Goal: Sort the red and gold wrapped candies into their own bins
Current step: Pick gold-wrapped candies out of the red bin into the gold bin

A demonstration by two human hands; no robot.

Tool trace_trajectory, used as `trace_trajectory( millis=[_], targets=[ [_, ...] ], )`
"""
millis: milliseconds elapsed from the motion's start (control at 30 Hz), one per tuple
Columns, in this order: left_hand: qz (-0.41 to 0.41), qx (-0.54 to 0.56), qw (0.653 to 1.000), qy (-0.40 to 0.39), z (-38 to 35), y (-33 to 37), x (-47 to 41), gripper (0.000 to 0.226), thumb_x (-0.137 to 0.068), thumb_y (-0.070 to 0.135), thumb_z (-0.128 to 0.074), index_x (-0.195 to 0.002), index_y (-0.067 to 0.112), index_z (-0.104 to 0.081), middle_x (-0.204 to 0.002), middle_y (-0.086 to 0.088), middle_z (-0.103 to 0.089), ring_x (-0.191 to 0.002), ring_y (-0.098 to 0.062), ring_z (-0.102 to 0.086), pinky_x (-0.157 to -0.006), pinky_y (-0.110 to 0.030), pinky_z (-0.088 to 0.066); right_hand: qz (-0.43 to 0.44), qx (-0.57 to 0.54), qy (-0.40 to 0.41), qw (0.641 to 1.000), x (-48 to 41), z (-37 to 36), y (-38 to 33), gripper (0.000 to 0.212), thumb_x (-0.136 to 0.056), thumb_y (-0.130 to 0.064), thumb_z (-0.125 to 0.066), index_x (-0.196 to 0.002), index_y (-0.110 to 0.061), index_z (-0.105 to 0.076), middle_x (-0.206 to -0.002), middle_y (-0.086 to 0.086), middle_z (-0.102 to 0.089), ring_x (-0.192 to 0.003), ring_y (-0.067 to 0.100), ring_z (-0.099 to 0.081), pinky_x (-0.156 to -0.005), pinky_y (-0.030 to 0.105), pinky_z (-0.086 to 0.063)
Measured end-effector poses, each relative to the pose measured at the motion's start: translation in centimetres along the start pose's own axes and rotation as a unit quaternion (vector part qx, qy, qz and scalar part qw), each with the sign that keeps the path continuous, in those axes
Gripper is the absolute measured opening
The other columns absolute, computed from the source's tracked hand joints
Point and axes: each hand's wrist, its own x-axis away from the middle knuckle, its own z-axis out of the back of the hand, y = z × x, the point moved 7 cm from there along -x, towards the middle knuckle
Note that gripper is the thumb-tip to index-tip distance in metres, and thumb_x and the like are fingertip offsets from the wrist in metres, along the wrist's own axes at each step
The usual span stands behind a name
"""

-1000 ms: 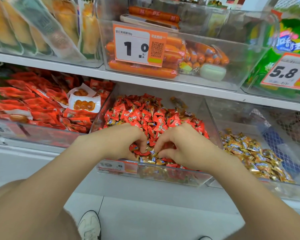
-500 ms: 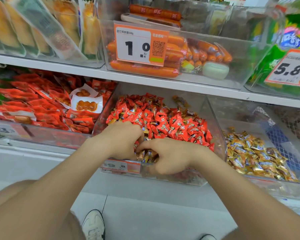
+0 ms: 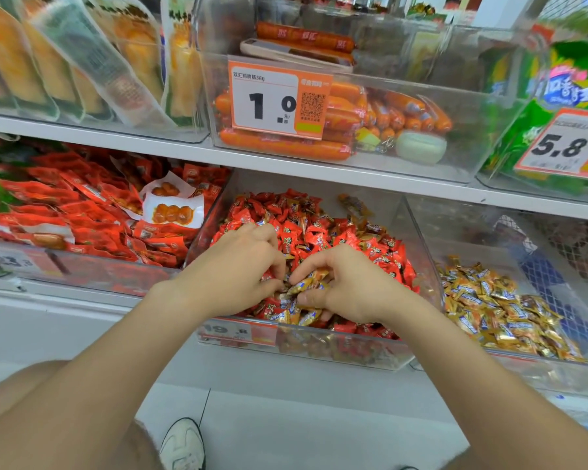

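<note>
Digging at a white shop shelf (image 3: pixel 286 164): both hands are in the clear plastic bin (image 3: pixel 420 245) of red wrapped candies (image 3: pixel 319 232). Near the front, the right hand (image 3: pixel 347 286) pinches gold wrapped candies (image 3: pixel 308 283); the left hand (image 3: pixel 238 266) curls alongside, grip unclear.

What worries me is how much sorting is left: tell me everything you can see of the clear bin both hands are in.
The clear bin is a see-through plastic box with slanted side walls, standing between a bin of red packets and a gold-candy bin. An orange price label sits on its front wall. It is heaped with red candies; gold candies lie mixed in at the front. The left hand digs in with curled fingers, its hold unclear; the right hand pinches gold ones.
</note>
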Motion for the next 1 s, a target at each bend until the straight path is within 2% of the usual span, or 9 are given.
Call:
trace_trajectory(
  millis=[133,267,433,567,667,733,833,933,1000],
  targets=[
    [-0.017,-0.01,0.999,0.05,0.3,0.0,0.2,0.006,-0.092,0.037,-0.068,-0.086,0.035,-0.067,-0.108,0.013,-0.04,-0.103,-0.014,-0.037,-0.088,-0.039,-0.039,0.008,-0.032,0.067,0.997,0.5,1.7,0.4,0.018,-0.095,-0.019,-0.078,-0.106,-0.033,-0.075,-0.078,0.002,-0.075,-0.061,0.018,-0.074,-0.067,0.045,-0.064],
    [-0.024,0.136,0.987,0.084,1.6,0.7,0.3,0.02,-0.083,0.021,-0.069,-0.072,0.024,-0.051,-0.099,0.01,-0.058,-0.097,-0.006,-0.053,-0.081,-0.025,-0.042,-0.009,-0.15,0.126,0.98,1.5,3.2,0.7,0.007,-0.101,-0.021,-0.071,-0.105,-0.025,-0.076,-0.065,-0.006,-0.067,-0.053,0.006,-0.059,-0.05,0.018,-0.047],
    [-0.006,0.264,0.964,0.008,1.0,1.5,0.1,0.017,-0.091,0.01,-0.063,-0.086,0.024,-0.054,-0.086,0.006,-0.071,-0.074,-0.01,-0.065,-0.066,-0.03,-0.053,-0.127,-0.292,0.11,0.942,1.8,2.5,2.6,0.023,-0.109,-0.033,-0.055,-0.121,-0.017,-0.065,-0.091,-0.006,-0.057,-0.073,0.013,-0.055,-0.054,0.021,-0.045],
    [0.001,0.213,0.974,-0.082,-0.3,1.9,-0.4,0.024,-0.1,0.009,-0.041,-0.096,0.03,-0.053,-0.076,-0.003,-0.063,-0.06,-0.012,-0.047,-0.058,-0.036,-0.043,-0.09,-0.125,0.205,0.967,2.7,3.9,1.2,0.031,-0.105,-0.025,-0.038,-0.075,-0.022,-0.046,-0.059,-0.011,-0.041,-0.065,0.018,-0.047,-0.061,0.032,-0.035],
    [-0.012,0.165,0.974,-0.158,-1.4,2.2,-0.8,0.019,-0.102,0.028,-0.052,-0.091,0.027,-0.068,-0.079,0.003,-0.07,-0.072,-0.01,-0.061,-0.073,-0.038,-0.053,-0.021,-0.016,0.229,0.973,3.3,4.3,-0.3,0.043,-0.104,-0.027,-0.041,-0.064,-0.012,-0.038,-0.047,0.0,-0.044,-0.043,0.011,-0.045,-0.051,0.035,-0.038],
    [-0.018,0.173,0.96,-0.221,-2.3,2.3,-0.6,0.01,-0.099,0.038,-0.067,-0.102,0.034,-0.075,-0.089,0.009,-0.072,-0.085,-0.009,-0.065,-0.086,-0.038,-0.054,-0.015,-0.028,0.206,0.978,3.3,4.4,-0.3,0.055,-0.108,-0.044,-0.048,-0.068,-0.008,-0.048,-0.048,0.007,-0.06,-0.041,0.014,-0.062,-0.048,0.032,-0.048],
    [-0.032,0.185,0.943,-0.276,-2.9,2.0,-0.3,0.025,-0.098,0.034,-0.072,-0.121,0.043,-0.074,-0.101,0.014,-0.072,-0.096,-0.007,-0.065,-0.092,-0.035,-0.053,-0.016,-0.112,0.157,0.981,3.3,4.6,-0.3,0.039,-0.102,-0.05,-0.063,-0.084,-0.016,-0.067,-0.053,0.003,-0.068,-0.044,0.025,-0.067,-0.044,0.027,-0.047],
    [-0.04,0.168,0.947,-0.27,-3.9,1.8,-0.7,0.025,-0.096,0.029,-0.075,-0.116,0.045,-0.075,-0.101,0.012,-0.072,-0.095,-0.01,-0.066,-0.09,-0.039,-0.055,0.018,-0.139,0.108,0.984,3.5,4.7,-0.2,0.017,-0.103,-0.038,-0.065,-0.113,-0.026,-0.073,-0.055,0.009,-0.068,-0.04,0.02,-0.06,-0.047,0.029,-0.048],
    [-0.04,0.151,0.955,-0.251,-4.4,1.7,-1.1,0.02,-0.091,0.029,-0.08,-0.104,0.043,-0.077,-0.093,0.013,-0.071,-0.088,-0.007,-0.066,-0.085,-0.04,-0.056,0.015,-0.119,0.063,0.991,3.6,4.2,0.1,0.03,-0.105,-0.035,-0.062,-0.135,-0.036,-0.059,-0.061,0.013,-0.071,-0.044,0.021,-0.064,-0.049,0.031,-0.052]
  ],
)
